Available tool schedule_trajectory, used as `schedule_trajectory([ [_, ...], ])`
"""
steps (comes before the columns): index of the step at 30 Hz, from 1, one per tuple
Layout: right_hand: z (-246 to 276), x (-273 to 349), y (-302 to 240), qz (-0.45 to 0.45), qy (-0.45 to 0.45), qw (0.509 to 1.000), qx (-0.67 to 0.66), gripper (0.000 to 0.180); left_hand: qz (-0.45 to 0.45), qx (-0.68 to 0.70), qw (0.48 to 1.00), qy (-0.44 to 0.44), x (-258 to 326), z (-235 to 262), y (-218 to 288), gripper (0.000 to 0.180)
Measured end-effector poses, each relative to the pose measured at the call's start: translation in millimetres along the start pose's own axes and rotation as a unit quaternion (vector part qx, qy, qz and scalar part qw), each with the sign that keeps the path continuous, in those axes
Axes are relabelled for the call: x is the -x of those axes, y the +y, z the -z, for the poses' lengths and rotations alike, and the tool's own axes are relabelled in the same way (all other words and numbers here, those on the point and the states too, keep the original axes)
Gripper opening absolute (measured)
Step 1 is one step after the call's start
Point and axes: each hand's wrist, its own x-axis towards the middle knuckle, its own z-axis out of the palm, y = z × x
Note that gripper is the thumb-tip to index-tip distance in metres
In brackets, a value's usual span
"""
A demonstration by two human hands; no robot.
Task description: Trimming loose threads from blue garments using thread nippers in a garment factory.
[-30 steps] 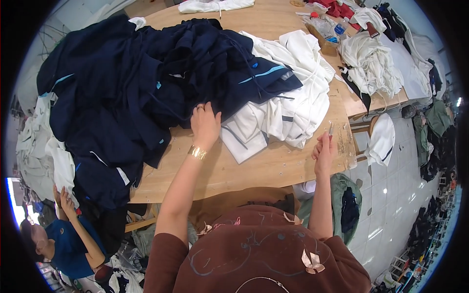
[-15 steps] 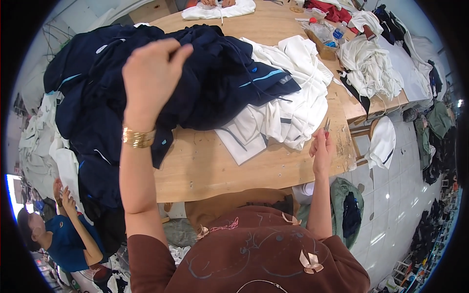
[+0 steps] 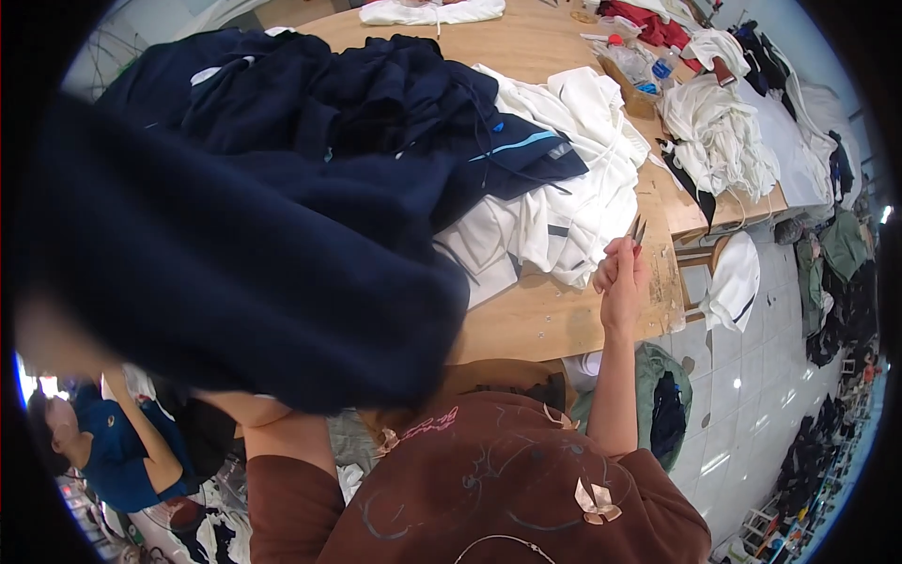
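Note:
My left arm is stretched to the left, and my left hand is smeared by motion at the edge of a navy garment. That garment is pulled up off the table and hangs across my forearm, hiding part of it and the fingers. It is blurred too. Behind it lies a heap of navy garments with light blue stripes and cords. My right hand, closed, holds a pair of thread snips, blades pointing up, beside a pile of white garments.
The wooden table runs in front of me. At the back right are a plastic bottle, a box of small things, and a white bundle. A white cloth hangs over a chair at the right. A person sits at the lower left.
My left hand has swung from over the navy heap down to the left, drawing a navy garment toward me. My right hand keeps the snips in nearly the same place.

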Motion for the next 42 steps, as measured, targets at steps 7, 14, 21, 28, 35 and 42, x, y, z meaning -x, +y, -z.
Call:
schedule_trajectory([
  [7,-29,16,8,-0.011,-0.051,0.999,0.0,0.019,0.437,0.212,0.757,-0.437,191,-42,80,0.025],
  [14,-63,38,12,-0.057,-0.138,0.986,0.072,0.009,0.772,0.457,0.308,-0.317,237,1,107,0.016],
  [21,-91,53,19,0.014,-0.227,0.969,0.092,0.018,0.807,0.466,0.308,-0.192,233,13,135,0.015],
  [28,-90,52,17,-0.023,-0.237,0.959,0.153,0.014,0.806,0.471,0.329,-0.142,233,14,150,0.016],
  [35,-84,46,16,-0.173,-0.259,0.948,-0.065,0.013,0.702,0.423,0.473,-0.322,214,17,147,0.017],
  [42,-87,42,18,-0.071,-0.217,0.971,0.066,0.015,0.802,0.492,0.216,-0.26,220,13,145,0.024],
])
